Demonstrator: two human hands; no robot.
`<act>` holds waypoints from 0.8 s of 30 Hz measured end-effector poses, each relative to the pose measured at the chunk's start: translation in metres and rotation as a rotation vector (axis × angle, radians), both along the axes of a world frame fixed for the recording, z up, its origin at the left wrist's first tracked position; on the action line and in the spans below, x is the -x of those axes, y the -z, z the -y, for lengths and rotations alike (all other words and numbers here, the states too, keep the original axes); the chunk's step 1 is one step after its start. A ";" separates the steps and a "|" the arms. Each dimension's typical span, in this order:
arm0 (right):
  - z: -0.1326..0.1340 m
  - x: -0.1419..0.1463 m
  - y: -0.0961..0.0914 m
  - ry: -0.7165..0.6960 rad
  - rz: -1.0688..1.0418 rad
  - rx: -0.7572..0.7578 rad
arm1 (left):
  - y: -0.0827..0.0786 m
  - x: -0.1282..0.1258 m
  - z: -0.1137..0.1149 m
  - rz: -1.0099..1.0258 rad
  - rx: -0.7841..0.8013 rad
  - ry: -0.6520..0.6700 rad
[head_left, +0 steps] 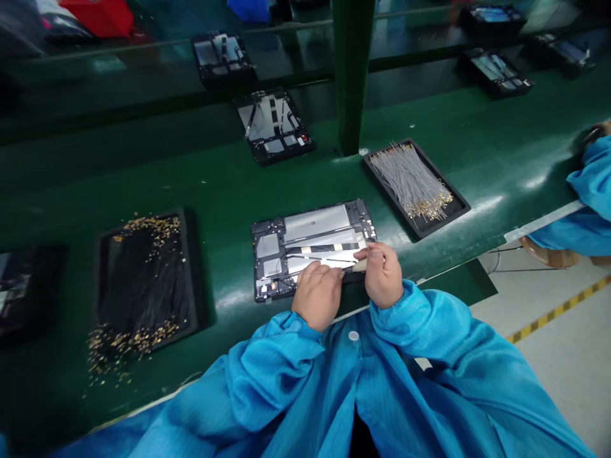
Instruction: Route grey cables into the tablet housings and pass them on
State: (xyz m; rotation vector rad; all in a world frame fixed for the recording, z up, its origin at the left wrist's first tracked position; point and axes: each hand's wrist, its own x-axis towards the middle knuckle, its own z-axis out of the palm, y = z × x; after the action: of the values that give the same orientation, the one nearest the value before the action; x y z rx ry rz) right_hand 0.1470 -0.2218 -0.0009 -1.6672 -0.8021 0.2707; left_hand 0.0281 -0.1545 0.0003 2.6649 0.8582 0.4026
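Through the head camera I see a flat, rectangular device, black-framed with smooth silvery panels and thin dark cables, on the glossy green bench. My right hand is closed around a slim, pale tool at its near edge. My left hand bends over that edge; whether its fingers grip anything, I cannot tell.

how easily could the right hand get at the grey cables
Yes, probably easily: the grey cables lie in a black tray beyond the right hand, with nothing seen between, though that hand seems to hold a pale stick.
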 end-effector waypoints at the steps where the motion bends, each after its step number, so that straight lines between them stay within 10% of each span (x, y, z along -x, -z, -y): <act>1: 0.000 0.000 0.001 0.000 0.008 -0.011 | 0.000 0.000 0.000 0.006 -0.008 0.003; 14: -0.016 -0.003 -0.027 -0.394 0.544 0.260 | -0.002 -0.001 0.001 0.020 0.089 -0.021; 18: -0.020 -0.006 -0.022 -0.308 0.320 0.277 | -0.013 -0.005 -0.014 0.005 0.238 -0.011; 24: -0.007 -0.038 -0.032 0.049 -0.258 0.318 | -0.031 0.044 -0.074 0.164 0.285 -0.607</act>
State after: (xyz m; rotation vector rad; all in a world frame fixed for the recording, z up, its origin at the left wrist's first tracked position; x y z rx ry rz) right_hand 0.1848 -0.2153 0.0316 -1.8967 -0.5423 0.5906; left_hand -0.0164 -0.0806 0.0318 2.0423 1.5336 0.5730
